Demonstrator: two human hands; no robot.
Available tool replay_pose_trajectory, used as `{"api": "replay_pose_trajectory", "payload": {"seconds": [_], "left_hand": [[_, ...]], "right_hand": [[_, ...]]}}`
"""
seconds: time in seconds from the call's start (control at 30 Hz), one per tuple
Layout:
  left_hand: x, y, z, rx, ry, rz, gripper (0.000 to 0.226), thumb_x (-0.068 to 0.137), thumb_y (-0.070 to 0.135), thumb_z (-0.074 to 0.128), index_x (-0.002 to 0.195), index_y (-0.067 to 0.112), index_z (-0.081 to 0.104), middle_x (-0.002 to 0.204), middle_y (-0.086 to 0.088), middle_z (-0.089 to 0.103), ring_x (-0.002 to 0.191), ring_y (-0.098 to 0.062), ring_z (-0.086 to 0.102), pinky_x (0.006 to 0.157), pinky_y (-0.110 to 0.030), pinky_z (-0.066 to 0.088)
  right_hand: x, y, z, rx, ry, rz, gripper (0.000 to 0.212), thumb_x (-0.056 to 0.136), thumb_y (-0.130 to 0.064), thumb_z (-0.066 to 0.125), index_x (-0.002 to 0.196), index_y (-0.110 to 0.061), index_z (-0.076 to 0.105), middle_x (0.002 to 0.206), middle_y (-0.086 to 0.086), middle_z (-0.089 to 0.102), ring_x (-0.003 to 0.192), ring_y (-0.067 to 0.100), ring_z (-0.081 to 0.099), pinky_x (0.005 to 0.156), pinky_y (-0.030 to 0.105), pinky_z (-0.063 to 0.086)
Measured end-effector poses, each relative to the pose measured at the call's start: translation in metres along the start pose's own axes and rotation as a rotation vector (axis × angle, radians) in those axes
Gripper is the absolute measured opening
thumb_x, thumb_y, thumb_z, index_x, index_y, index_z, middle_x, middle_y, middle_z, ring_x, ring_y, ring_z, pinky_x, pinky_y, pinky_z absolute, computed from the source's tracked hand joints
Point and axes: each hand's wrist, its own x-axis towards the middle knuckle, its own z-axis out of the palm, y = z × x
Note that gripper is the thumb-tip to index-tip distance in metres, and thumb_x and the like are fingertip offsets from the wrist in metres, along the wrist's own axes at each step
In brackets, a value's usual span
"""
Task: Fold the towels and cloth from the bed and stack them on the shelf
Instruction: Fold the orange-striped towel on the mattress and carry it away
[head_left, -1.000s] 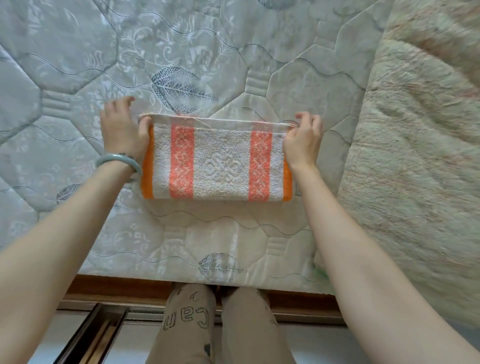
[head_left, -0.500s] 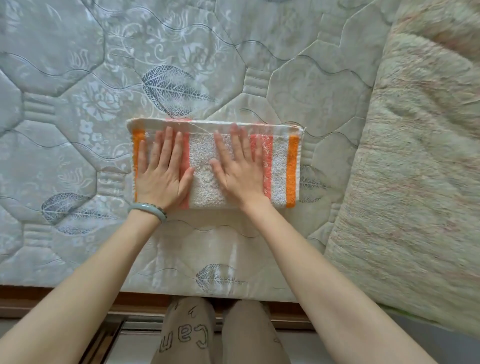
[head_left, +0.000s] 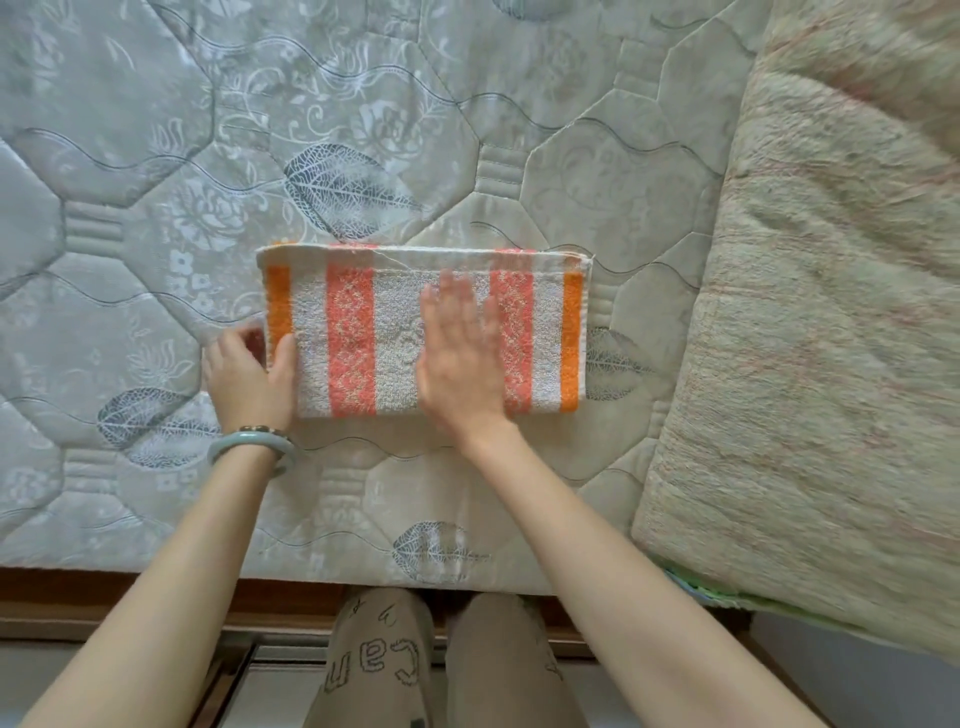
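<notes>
While the folded towel (head_left: 423, 332) lies flat on the mattress (head_left: 363, 130), near its front edge, we have both hands on it. Towel: white terry, two salmon bands, orange stripe at each short end, long side across our view, hemmed edge on the far side.

Left hand (head_left: 249, 374): pinches the towel's left end, thumb on top by the orange stripe, fingers curled at the edge. Right hand (head_left: 460, 358): flat, palm down on the middle of the towel, fingers straight and apart, gripping nothing; it's motion-blurred.

Pale green bangle (head_left: 252, 441) on the left wrist. Fuzzy beige blanket (head_left: 805, 364) covers the mattress to the right, near the towel but not touching it. Wooden bed frame (head_left: 104, 597) runs below the mattress edge, and our trouser legs (head_left: 379, 670) stand against it.
</notes>
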Motion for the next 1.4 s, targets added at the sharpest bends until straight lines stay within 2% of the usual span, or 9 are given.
{"api": "replay_pose_trajectory", "payload": {"seconds": [0.13, 0.33, 0.5, 0.6, 0.7, 0.9, 1.03, 1.2, 1.4], "left_hand": [[0.013, 0.007, -0.001, 0.003, -0.226, -0.154, 0.044, 0.086, 0.044, 0.06, 0.102, 0.003, 0.057, 0.097, -0.017, 0.064, 0.086, -0.032, 0.059, 0.069, -0.037, 0.044], [0.014, 0.029, -0.023, 0.044, -0.273, -0.012, 0.029, 0.086, 0.036, 0.06, 0.092, 0.009, 0.051, 0.088, -0.011, 0.056, 0.078, -0.028, 0.053, 0.06, -0.036, 0.037], [-0.037, 0.085, -0.053, 0.062, -0.166, 0.186, 0.022, 0.091, 0.029, 0.059, 0.098, 0.013, 0.046, 0.086, -0.003, 0.052, 0.075, -0.022, 0.046, 0.057, -0.031, 0.026], [-0.076, 0.12, -0.049, -0.052, -0.148, 0.335, 0.021, 0.088, 0.02, 0.061, 0.101, 0.008, 0.05, 0.093, -0.005, 0.053, 0.079, -0.021, 0.048, 0.064, -0.025, 0.028], [-0.11, 0.145, -0.026, -0.148, -0.301, 0.453, 0.026, 0.083, 0.014, 0.058, 0.106, 0.005, 0.052, 0.097, -0.006, 0.052, 0.084, -0.025, 0.053, 0.071, -0.03, 0.042], [-0.118, 0.151, 0.009, -0.218, -0.352, 0.566, 0.027, 0.084, 0.013, 0.054, 0.109, 0.005, 0.061, 0.111, -0.005, 0.057, 0.1, -0.015, 0.055, 0.089, -0.029, 0.047], [-0.083, 0.131, 0.031, -0.003, -0.284, 0.616, 0.052, 0.092, 0.027, 0.051, 0.138, 0.003, 0.043, 0.147, -0.015, 0.039, 0.137, -0.026, 0.034, 0.113, -0.029, 0.019], [-0.062, 0.119, 0.065, 0.431, -0.274, 0.82, 0.075, 0.094, 0.055, 0.026, 0.151, 0.009, 0.015, 0.16, -0.009, 0.011, 0.147, -0.025, 0.009, 0.117, -0.033, -0.009], [-0.057, 0.107, 0.091, 0.583, -0.188, 0.929, 0.073, 0.095, 0.062, 0.015, 0.152, 0.016, 0.014, 0.159, -0.007, 0.007, 0.146, -0.015, -0.017, 0.118, -0.047, -0.006]], "right_hand": [[0.003, -0.01, 0.022, -0.079, -0.199, 0.031, 0.065, 0.09, -0.031, 0.031, 0.146, -0.004, 0.014, 0.154, 0.011, 0.028, 0.144, 0.024, 0.018, 0.116, 0.045, -0.009], [0.004, -0.013, 0.012, -0.004, -0.251, 0.013, 0.063, 0.094, -0.03, 0.026, 0.15, -0.007, 0.009, 0.16, 0.01, 0.009, 0.148, 0.021, 0.005, 0.117, 0.044, -0.01], [0.0, -0.015, -0.068, 0.98, -0.206, 0.345, 0.051, 0.096, -0.02, 0.046, 0.143, -0.007, 0.035, 0.149, 0.01, 0.039, 0.138, 0.02, 0.035, 0.117, 0.032, 0.022], [-0.003, -0.01, -0.113, 1.685, -0.341, 0.626, 0.031, 0.095, -0.021, 0.052, 0.124, -0.01, 0.054, 0.108, 0.004, 0.066, 0.096, 0.012, 0.065, 0.085, 0.026, 0.055], [-0.006, 0.01, -0.123, 1.919, -0.364, 0.704, 0.015, 0.093, -0.016, 0.056, 0.108, -0.011, 0.057, 0.082, 0.002, 0.06, 0.065, 0.01, 0.06, 0.055, 0.017, 0.051], [-0.01, 0.079, -0.092, 1.429, -0.055, 0.83, 0.019, 0.074, -0.006, 0.059, 0.087, -0.02, 0.061, 0.083, 0.005, 0.066, 0.079, 0.024, 0.062, 0.077, 0.044, 0.052], [-0.014, 0.114, -0.064, 1.18, -0.107, 0.814, 0.012, 0.072, -0.022, 0.055, 0.08, -0.029, 0.06, 0.082, 0.002, 0.065, 0.08, 0.032, 0.062, 0.079, 0.055, 0.05], [-0.011, 0.122, -0.051, 0.957, -0.056, 0.792, 0.032, 0.086, -0.012, 0.058, 0.117, -0.012, 0.055, 0.107, 0.003, 0.061, 0.099, 0.021, 0.057, 0.091, 0.036, 0.046], [-0.006, 0.108, -0.033, 0.157, 0.205, 0.157, 0.056, 0.084, -0.022, 0.05, 0.139, -0.014, 0.045, 0.145, 0.018, 0.042, 0.136, 0.032, 0.033, 0.111, 0.043, 0.022]]}}
